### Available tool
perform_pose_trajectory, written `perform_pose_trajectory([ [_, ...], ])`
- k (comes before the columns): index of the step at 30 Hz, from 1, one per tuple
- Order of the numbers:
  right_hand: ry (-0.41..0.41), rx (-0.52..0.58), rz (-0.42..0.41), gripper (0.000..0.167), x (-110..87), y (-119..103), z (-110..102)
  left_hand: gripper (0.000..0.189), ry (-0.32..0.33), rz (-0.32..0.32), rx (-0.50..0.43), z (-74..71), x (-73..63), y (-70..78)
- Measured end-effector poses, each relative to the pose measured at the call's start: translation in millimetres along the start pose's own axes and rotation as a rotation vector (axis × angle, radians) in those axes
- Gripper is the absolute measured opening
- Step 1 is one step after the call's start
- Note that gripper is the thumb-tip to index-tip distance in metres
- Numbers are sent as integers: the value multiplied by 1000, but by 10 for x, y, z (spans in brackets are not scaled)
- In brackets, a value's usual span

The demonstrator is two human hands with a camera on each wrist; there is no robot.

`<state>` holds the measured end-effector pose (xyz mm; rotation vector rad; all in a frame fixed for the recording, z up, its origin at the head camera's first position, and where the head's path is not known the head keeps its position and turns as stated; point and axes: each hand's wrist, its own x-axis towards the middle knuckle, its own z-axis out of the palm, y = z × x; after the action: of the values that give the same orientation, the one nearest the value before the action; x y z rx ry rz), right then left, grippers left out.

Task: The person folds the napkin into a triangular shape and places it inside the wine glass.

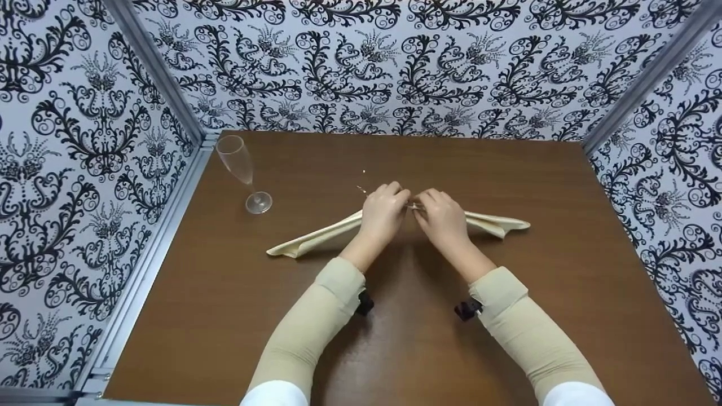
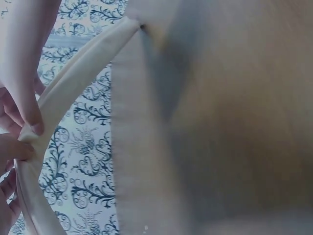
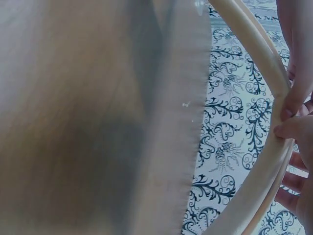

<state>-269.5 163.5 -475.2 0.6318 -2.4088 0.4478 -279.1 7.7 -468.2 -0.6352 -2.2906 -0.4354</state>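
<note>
A cream cloth napkin [image 1: 321, 233], gathered into a long narrow roll, is held up over the table in both hands. My left hand [image 1: 383, 210] grips it just left of its middle. On the other side, my right hand [image 1: 443, 217] pinches it close by, so the thumbs nearly meet. Both ends stick out past the hands and droop, bending the roll into a shallow arch. A small shiny clear piece [image 1: 416, 206] shows between the fingertips. In the right wrist view the thumbs press on the folded cloth [image 3: 249, 198].
A clear champagne flute [image 1: 236, 160] stands at the table's back left. Tiny shiny bits [image 1: 361, 189] lie on the brown table [image 1: 507, 338] beyond the left hand. Patterned walls [image 1: 361, 62] enclose the back and sides, with a metal rail [image 1: 141, 299] along the left edge.
</note>
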Motion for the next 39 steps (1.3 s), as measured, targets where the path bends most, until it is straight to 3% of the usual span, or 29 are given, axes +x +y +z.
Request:
perform_pose_trajectory([
  [7,118,1,9,16,135,-35,-124,8,58,16,-32,-139,164,21],
  [11,183,18,13,13,235,-50,-215,10,50,12,-73,-244,260,30],
  [18,275,69,9,10,376,-44,-379,12,-99,-42,-212,-473,433,-8],
  [24,329,135,8,14,417,-31,-477,8,-174,-79,-376,-607,539,-87],
  [31,352,202,11,15,437,-17,-569,27,-329,-173,-619,-734,629,-140],
  [39,369,303,-27,15,473,10,-663,45,-437,-181,-805,-828,724,-143],
])
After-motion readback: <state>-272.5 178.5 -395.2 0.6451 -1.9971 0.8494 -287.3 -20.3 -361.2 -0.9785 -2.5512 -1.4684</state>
